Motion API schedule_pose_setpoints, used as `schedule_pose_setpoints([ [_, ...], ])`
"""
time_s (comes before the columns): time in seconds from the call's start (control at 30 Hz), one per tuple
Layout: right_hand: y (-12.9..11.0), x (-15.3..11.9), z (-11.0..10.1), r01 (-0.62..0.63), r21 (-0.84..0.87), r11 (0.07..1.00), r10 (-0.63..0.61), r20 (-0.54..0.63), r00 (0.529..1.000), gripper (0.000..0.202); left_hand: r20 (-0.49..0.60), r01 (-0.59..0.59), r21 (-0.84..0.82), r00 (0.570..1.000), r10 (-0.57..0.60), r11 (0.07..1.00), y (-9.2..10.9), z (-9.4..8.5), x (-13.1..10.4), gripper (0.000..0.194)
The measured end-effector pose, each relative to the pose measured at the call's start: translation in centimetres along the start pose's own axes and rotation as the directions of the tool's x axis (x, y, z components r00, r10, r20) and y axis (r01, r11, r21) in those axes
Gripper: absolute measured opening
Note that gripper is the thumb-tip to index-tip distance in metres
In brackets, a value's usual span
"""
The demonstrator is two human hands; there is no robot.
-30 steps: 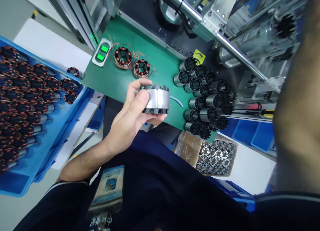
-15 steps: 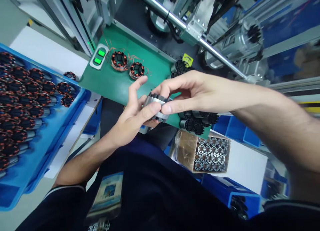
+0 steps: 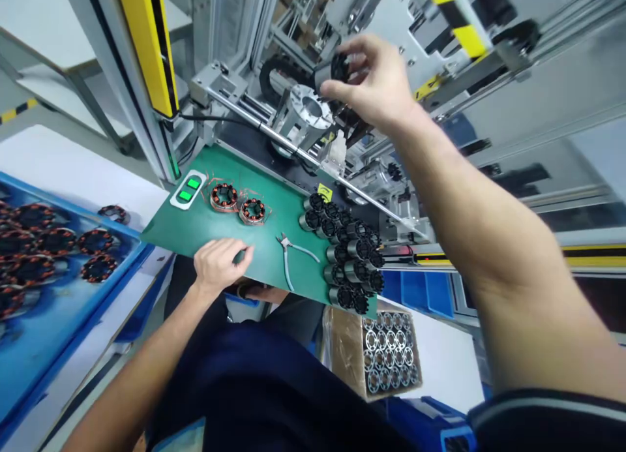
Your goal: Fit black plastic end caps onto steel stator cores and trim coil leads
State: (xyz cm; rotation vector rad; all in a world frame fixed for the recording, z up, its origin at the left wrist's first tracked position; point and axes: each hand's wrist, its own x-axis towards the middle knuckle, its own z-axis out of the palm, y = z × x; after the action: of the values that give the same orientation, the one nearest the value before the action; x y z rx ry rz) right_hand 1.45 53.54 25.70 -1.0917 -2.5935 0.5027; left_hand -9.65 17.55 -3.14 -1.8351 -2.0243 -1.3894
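My right hand is raised into the machine, its thumb and fingers gripping a motor stator with a grey metal body and black toothed end. Just below and left of that stator is a round silver fixture with a hole in its top. My left hand rests at the near edge of the green mat, fingers curled in a loose fist and no object showing in it. Two copper-wound stators lie beyond it. Diagonal cutters with light-blue handles lie to its right.
Several unwound black stators are grouped at the mat's right end. A cardboard box of metal ring cores stands beside it. On the left is a blue tray of wound stators. A metal rail crosses the machine's front.
Both hands were together around a stator over the mat. The right hand has carried a stator up to the machine; the left has dropped back to the mat's edge. The view has shifted upward.
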Motion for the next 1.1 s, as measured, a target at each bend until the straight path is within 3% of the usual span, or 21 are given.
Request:
schedule_pose_setpoints([
  [0.1,0.7,2.5,1.1,-0.060,-0.139,0.988,0.045,-0.110,0.993,0.066,-0.054,-0.055,0.032,0.997,0.057,0.998,0.0,0.1,-0.2,0.036],
  [0.23,0.5,3.0,1.8,-0.061,-0.220,0.974,0.066,0.018,0.998,0.070,-0.090,-0.092,0.052,0.991,0.096,0.994,-0.1,0.1,-0.1,0.035],
  [0.4,0.6,4.0,0.9,-0.041,-0.318,0.947,0.092,0.146,0.985,0.079,-0.102,-0.113,0.058,0.988,0.118,0.992,-0.1,0.2,-0.1,0.038],
  [0.57,0.9,6.4,0.0,-0.004,-0.398,0.917,0.120,0.267,0.956,0.061,-0.101,-0.126,0.069,0.986,0.132,0.990,-0.2,0.2,-0.1,0.038],
  [0.73,1.0,7.1,0.3,0.033,-0.439,0.898,0.110,0.297,0.949,0.057,-0.108,-0.126,0.080,0.985,0.134,0.989,-0.1,0.2,-0.1,0.036],
  [0.9,-0.5,7.7,-0.7,0.058,-0.369,0.927,0.068,0.319,0.945,0.074,-0.105,-0.138,0.075,0.984,0.145,0.988,-0.1,0.2,-0.1,0.035],
  [0.97,-1.3,8.7,-0.7,0.076,-0.276,0.958,0.009,0.293,0.956,0.070,-0.102,-0.147,0.071,0.983,0.154,0.987,-0.1,0.2,-0.1,0.036],
  [1.03,-1.5,9.9,0.3,0.091,-0.172,0.981,-0.051,0.224,0.973,0.064,-0.104,-0.156,0.067,0.981,0.163,0.985,-0.1,0.2,0.0,0.036],
  [1.1,-1.0,10.7,2.6,0.081,-0.096,0.992,-0.065,0.156,0.986,0.067,-0.111,-0.164,0.062,0.979,0.170,0.985,-0.1,0.1,0.0,0.035],
])
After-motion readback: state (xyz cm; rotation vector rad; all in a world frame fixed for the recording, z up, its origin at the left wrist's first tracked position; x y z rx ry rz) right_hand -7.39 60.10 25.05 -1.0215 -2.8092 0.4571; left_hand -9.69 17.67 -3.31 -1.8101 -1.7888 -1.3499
